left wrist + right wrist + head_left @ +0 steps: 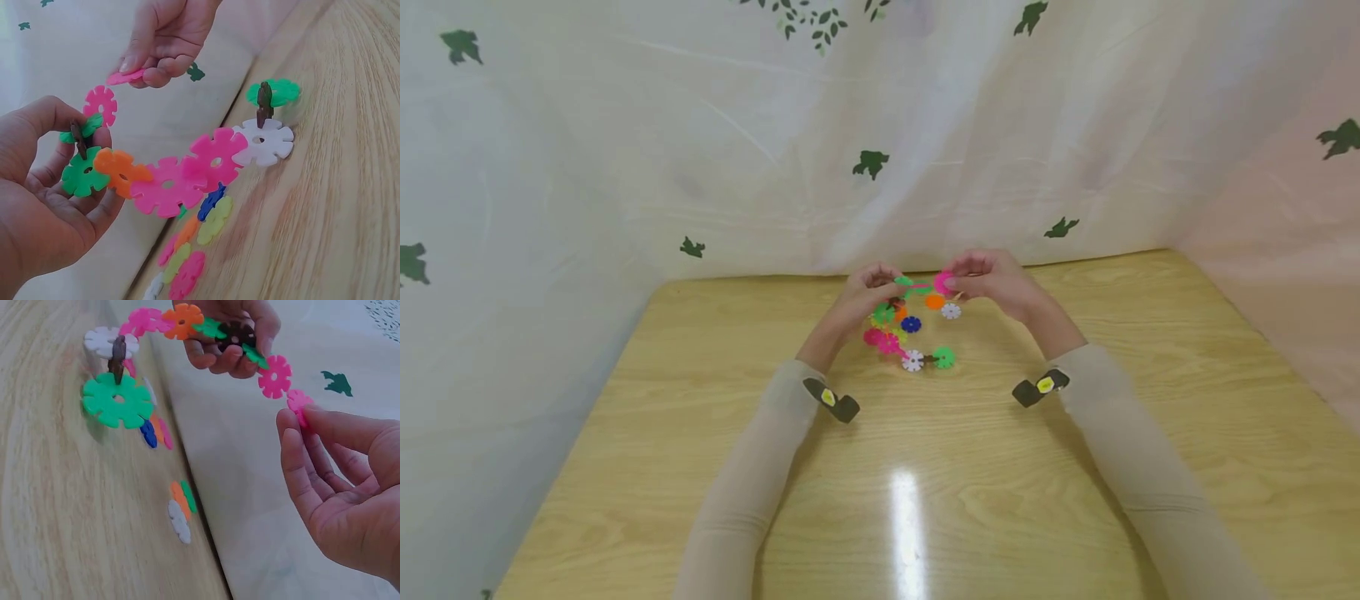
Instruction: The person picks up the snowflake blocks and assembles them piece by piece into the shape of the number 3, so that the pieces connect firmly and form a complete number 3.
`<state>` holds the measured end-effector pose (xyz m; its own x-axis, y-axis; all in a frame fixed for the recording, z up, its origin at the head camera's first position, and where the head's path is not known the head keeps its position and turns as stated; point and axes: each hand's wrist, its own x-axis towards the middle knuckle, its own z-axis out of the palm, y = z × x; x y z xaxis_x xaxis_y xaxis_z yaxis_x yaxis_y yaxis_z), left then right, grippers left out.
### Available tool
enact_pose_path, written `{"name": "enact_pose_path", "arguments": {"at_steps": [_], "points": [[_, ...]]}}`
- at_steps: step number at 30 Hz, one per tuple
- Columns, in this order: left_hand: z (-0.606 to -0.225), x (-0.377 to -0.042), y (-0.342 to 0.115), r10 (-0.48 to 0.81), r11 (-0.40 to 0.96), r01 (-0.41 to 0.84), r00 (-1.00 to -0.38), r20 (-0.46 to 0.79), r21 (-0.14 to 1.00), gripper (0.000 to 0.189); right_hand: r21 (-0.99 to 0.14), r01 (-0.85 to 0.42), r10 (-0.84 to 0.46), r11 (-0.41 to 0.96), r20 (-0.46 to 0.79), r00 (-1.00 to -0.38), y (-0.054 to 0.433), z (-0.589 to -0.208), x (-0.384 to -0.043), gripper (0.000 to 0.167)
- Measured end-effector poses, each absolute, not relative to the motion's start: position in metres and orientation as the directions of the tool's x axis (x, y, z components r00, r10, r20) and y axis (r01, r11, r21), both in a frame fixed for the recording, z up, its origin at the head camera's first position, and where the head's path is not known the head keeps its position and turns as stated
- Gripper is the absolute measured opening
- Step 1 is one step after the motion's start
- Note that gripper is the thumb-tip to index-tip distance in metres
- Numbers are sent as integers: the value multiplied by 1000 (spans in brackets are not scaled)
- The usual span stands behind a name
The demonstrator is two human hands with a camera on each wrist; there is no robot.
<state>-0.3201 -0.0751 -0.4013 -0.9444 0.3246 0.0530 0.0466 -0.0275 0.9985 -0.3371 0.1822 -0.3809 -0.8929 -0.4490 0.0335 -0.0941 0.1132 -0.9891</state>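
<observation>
My left hand (56, 181) holds a chain of slotted, flower-shaped plastic discs, its fingers and thumb about a green disc (85, 171) and the brown disc (77, 139) beside it. From there the chain runs through an orange disc (122, 173), two pink discs and a white disc (269, 142) to a brown disc and a green disc (117, 400) at its far end. A pink disc (275, 377) forms the end nearer my right hand. Between thumb and fingers, my right hand (350, 481) pinches a loose pink disc (299, 405), edge close to that end disc.
Several loose discs lie on the wooden table (970, 467) beneath the hands, among them a blue disc (911, 324), an orange disc (934, 302) and a white disc (951, 311). A pale curtain (760, 167) with green bird shapes hangs along the table's back edge.
</observation>
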Motion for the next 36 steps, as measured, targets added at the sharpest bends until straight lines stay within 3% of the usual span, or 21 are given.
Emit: {"name": "enact_pose_path", "arguments": {"at_steps": [7, 22, 36], "points": [[-400, -320, -76, 315, -33, 36, -948, 45, 999, 7, -995, -95, -418, 39, 70, -906, 174, -384, -335, 11], [-400, -321, -75, 303, -26, 33, -952, 39, 999, 8, -998, -43, -440, 55, 15, -898, 171, -385, -334, 12], [-398, -321, -76, 327, -33, 45, -944, 53, 998, 9, -998, -66, -423, 6, 58, -904, 169, -384, -331, 11]]}}
